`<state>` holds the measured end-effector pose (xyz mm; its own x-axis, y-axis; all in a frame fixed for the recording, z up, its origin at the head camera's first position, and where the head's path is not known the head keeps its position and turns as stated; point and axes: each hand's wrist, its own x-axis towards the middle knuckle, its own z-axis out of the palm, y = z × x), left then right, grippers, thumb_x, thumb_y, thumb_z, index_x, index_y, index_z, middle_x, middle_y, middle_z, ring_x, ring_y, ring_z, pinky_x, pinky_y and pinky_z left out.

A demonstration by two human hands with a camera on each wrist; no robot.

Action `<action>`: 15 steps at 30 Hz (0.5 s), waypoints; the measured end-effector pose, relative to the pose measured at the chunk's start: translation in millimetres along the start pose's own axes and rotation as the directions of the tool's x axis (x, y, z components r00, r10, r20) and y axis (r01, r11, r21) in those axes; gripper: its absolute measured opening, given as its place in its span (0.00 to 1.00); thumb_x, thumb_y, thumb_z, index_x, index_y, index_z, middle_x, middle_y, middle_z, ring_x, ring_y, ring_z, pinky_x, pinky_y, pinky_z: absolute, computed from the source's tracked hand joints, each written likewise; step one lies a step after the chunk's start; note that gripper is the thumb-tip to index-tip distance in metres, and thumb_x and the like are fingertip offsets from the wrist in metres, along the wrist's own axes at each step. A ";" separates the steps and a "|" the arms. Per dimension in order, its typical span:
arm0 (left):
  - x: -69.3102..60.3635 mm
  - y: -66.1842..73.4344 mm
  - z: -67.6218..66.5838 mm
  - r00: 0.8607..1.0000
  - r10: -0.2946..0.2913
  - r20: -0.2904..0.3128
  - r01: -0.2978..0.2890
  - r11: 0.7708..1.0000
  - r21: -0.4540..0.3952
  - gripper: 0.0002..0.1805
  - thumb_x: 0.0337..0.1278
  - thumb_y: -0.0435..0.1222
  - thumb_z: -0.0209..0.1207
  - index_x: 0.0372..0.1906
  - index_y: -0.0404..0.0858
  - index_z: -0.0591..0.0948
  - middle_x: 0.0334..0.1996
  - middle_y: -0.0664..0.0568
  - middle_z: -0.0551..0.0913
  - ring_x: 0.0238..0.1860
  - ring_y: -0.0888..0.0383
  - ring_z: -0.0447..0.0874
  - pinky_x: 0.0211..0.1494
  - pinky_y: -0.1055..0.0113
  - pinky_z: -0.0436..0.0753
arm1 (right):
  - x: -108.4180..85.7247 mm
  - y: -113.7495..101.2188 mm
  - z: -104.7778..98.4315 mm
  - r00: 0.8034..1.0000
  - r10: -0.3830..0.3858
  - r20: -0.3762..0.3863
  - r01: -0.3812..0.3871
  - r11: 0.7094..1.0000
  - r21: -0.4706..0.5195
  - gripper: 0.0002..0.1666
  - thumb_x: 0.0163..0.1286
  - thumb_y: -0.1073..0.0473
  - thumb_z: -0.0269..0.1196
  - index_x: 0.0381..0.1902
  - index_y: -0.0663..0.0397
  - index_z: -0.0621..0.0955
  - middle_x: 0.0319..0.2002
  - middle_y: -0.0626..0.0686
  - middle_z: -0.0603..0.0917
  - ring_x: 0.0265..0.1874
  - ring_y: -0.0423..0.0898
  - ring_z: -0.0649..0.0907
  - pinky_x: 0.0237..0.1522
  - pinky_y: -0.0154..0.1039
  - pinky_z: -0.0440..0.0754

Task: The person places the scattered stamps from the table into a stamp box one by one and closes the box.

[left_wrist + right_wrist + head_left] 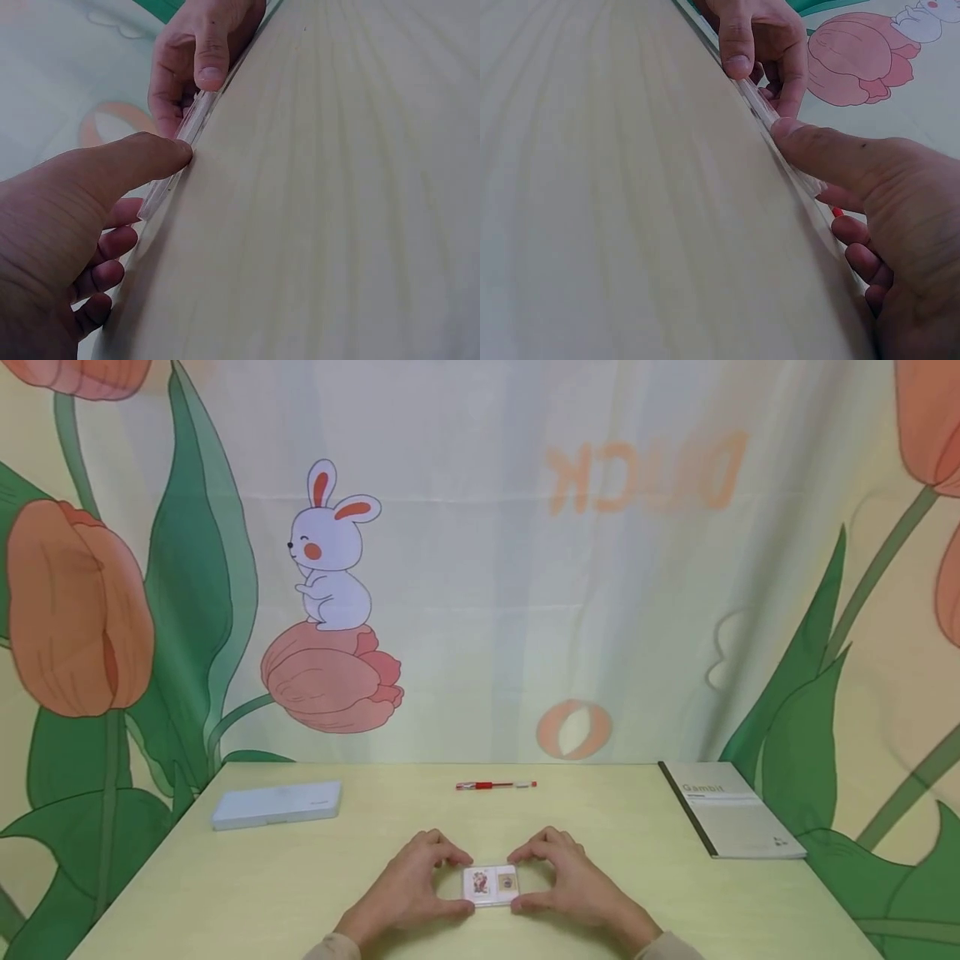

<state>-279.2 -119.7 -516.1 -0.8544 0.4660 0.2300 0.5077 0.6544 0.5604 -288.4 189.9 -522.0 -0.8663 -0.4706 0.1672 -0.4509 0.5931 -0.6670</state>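
A small flat clear plastic case (491,886) with two stamp-like pictures inside lies low over the near middle of the table in the head view. My left hand (408,887) pinches its left end between thumb and fingers. At the opposite end, my right hand (573,887) grips it the same way. The left wrist view shows the case (196,120) edge-on, with the left thumb (161,152) on its near edge. Seen from the right wrist, the case (759,105) is a thin strip along the tabletop; whether it touches the table I cannot tell.
Beyond the hands lies a red gel pen (491,786). A pale flat box (277,804) is at the back left of the table (360,852). On the right sits a notebook (731,810) with a dark spine. A printed curtain (480,568) hangs behind the table.
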 end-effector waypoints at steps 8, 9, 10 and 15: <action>0.8 -0.2 2.1 1.000 0.002 -0.005 -0.002 1.000 0.000 0.32 0.50 0.57 0.84 0.59 0.50 0.91 0.51 0.63 0.81 0.55 0.60 0.76 0.62 0.59 0.80 | -0.1 0.3 -0.9 1.000 0.013 0.003 -0.013 1.000 0.017 0.31 0.58 0.37 0.85 0.58 0.33 0.89 0.55 0.41 0.79 0.60 0.48 0.72 0.66 0.56 0.70; 0.7 -0.3 2.2 1.000 0.003 -0.006 -0.003 1.000 -0.002 0.32 0.50 0.56 0.84 0.59 0.50 0.91 0.51 0.63 0.81 0.55 0.60 0.76 0.62 0.59 0.80 | 0.1 0.4 -0.9 1.000 0.015 0.003 -0.015 1.000 0.017 0.31 0.58 0.37 0.85 0.57 0.33 0.89 0.55 0.41 0.78 0.60 0.48 0.72 0.65 0.56 0.70; 0.6 -0.5 2.2 1.000 0.005 -0.007 -0.005 1.000 -0.001 0.32 0.50 0.57 0.84 0.59 0.50 0.91 0.51 0.63 0.81 0.55 0.60 0.76 0.62 0.59 0.80 | 0.4 0.4 -0.9 1.000 0.015 0.002 -0.015 1.000 0.017 0.31 0.58 0.37 0.85 0.57 0.33 0.89 0.54 0.41 0.78 0.60 0.48 0.72 0.65 0.56 0.70; 0.5 -2.5 2.6 1.000 0.010 -0.014 -0.010 1.000 0.002 0.31 0.50 0.57 0.85 0.59 0.51 0.91 0.51 0.64 0.81 0.55 0.61 0.75 0.63 0.58 0.79 | 1.2 1.1 -0.6 1.000 0.006 0.003 -0.006 1.000 0.015 0.30 0.58 0.37 0.86 0.56 0.31 0.90 0.54 0.40 0.78 0.60 0.48 0.73 0.65 0.55 0.70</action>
<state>-280.6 -119.6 -519.4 -0.8507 0.4643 0.2465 0.5165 0.6509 0.5563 -290.1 190.3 -522.1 -0.8684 -0.4689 0.1610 -0.4424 0.5860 -0.6789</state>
